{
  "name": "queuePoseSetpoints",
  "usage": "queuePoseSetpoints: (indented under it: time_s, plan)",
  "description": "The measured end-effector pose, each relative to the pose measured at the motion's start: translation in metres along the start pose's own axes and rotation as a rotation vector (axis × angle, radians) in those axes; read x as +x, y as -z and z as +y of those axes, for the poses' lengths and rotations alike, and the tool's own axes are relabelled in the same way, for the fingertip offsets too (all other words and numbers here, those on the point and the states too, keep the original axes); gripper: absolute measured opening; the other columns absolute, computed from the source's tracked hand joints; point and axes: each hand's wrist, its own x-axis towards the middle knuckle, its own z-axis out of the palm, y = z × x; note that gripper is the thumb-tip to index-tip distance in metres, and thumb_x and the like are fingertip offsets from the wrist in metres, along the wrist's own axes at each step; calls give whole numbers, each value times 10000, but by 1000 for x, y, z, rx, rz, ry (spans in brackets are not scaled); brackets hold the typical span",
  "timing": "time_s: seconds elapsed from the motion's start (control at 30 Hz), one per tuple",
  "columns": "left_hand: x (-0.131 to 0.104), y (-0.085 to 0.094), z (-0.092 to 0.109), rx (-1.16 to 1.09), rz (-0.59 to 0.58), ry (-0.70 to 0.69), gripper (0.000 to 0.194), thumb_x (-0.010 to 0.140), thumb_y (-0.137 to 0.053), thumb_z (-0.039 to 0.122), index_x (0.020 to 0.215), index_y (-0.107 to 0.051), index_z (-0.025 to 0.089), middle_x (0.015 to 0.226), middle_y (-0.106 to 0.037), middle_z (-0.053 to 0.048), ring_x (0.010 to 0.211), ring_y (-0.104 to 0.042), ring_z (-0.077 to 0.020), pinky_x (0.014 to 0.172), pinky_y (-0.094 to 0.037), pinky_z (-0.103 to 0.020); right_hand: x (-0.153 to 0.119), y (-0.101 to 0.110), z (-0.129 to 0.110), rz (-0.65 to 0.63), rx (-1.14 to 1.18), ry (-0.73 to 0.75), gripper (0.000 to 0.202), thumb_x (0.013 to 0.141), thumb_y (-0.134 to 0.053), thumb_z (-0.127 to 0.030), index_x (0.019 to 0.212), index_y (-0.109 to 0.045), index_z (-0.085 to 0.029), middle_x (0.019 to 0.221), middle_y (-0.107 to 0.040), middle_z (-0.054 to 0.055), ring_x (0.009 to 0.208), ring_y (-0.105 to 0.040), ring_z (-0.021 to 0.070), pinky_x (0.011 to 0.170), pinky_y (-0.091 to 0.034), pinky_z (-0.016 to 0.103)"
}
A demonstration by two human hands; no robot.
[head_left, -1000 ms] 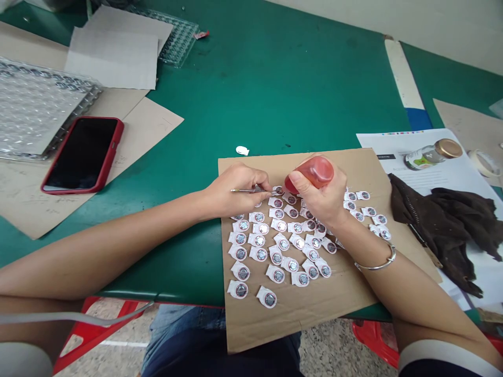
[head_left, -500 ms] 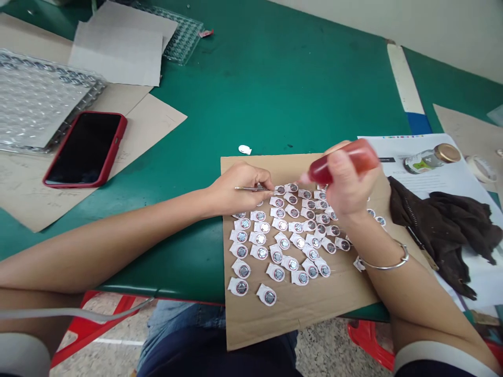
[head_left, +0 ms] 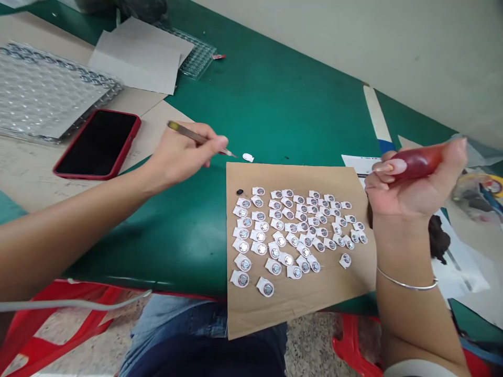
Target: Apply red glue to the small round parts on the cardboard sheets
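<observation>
My left hand (head_left: 184, 154) is closed around slim tweezers (head_left: 188, 133), their tip pointing right, just short of a small white tabbed piece (head_left: 248, 157) on the green table. My right hand (head_left: 411, 183) is raised beyond the right edge of the cardboard sheet (head_left: 271, 317), its fingers wrapped round a red squeeze bottle (head_left: 420, 161). On the cardboard lie many small white tabbed pieces with round silvery centres (head_left: 265, 287), in rough rows. A small black disc (head_left: 239, 192) rests near its upper left corner.
A red-cased phone (head_left: 98, 144) lies on brown paper at left, beside a clear bubbled plastic tray (head_left: 39, 99) and white sheets (head_left: 137, 57). Dark cloth (head_left: 438, 240) and a roll of tape (head_left: 489, 183) are at right. A wall borders the table's far side.
My left hand has moved up and left off the cardboard with the tweezers, towards the lone white piece. My right hand has lifted the red bottle away to the right, uncovering more pieces.
</observation>
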Motion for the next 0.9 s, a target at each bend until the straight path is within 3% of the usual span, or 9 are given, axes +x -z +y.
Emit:
queuePoseSetpoints:
  time_s: [0.1, 0.17, 0.27, 0.4, 0.5, 0.6, 0.73, 0.8, 0.9]
  plan:
    - [-6, 7, -26, -181, 104, 63, 515, 927, -331, 504, 672, -592, 141, 660, -638, 21, 646, -526, -51, 638, -441, -187, -11, 21, 12, -32, 131, -274, 432, 670, -386, -650, 514, -340, -249, 533, -170, -52, 344, -203, 44, 320, -68, 270]
    - [-6, 8, -40, -281, 89, 107, 557, 930, -282, 534, 649, -537, 126, 634, -628, 26, 660, -530, -49, 654, -439, -183, -14, 30, 25, -80, 131, -270, 463, 667, -373, -660, 486, -267, -247, 534, -123, -58, 330, -173, 35, 341, -27, 281]
    - [0, 4, -49, -241, 8, 163, 539, 908, -299, 572, 668, -523, 144, 523, -554, 35, 534, -470, -39, 520, -382, -165, -12, 34, 41, -230, 102, -255, 498, 664, -330, -681, 460, -210, -244, 507, -127, -53, 308, -137, 27, 363, -14, 306]
    - [19, -11, -38, 209, -139, 44, 350, 835, -496, 454, 696, -631, 162, 590, -594, -3, 537, -491, -97, 493, -339, -228, -15, 27, 47, -207, 140, -321, 481, 653, -329, -694, 491, -271, -245, 506, -190, -39, 323, -140, 40, 376, -32, 303]
    - [39, -28, -26, 351, -286, -4, 251, 758, -577, 398, 817, -681, 177, 662, -630, -33, 593, -543, -147, 529, -365, -251, -23, 22, 45, -137, 187, -413, 447, 634, -359, -678, 537, -319, -243, 513, -192, -44, 333, -161, 46, 373, -38, 286]
    - [59, -47, -20, 414, -343, 48, 321, 720, -627, 439, 923, -670, 196, 760, -654, -50, 703, -584, -179, 596, -405, -249, -27, 23, 45, -111, 236, -444, 424, 646, -369, -656, 553, -351, -242, 509, -178, -50, 333, -179, 48, 373, -42, 281]
    - [72, -72, -20, 513, -354, 136, 429, 741, -563, 563, 824, -656, 153, 776, -638, -97, 797, -602, -231, 661, -444, -274, -24, 32, 50, -56, 303, -546, 410, 601, -434, -652, 550, -415, -246, 487, -198, -47, 324, -199, 47, 373, -41, 287]
    - [75, -80, -18, 569, -361, 162, 465, 713, -589, 578, 845, -647, 136, 821, -632, -121, 861, -598, -266, 701, -456, -297, -22, 36, 54, -93, 337, -570, 427, 596, -445, -661, 536, -431, -239, 486, -246, -28, 325, -208, 38, 374, -37, 297]
    - [76, -83, -13, 629, -396, 165, 440, 690, -646, 510, 911, -643, 130, 930, -626, -140, 933, -583, -300, 748, -462, -326, -21, 40, 57, -266, 411, -518, 456, 639, -417, -668, 530, -452, -227, 502, -297, -10, 328, -213, 21, 372, -31, 304]
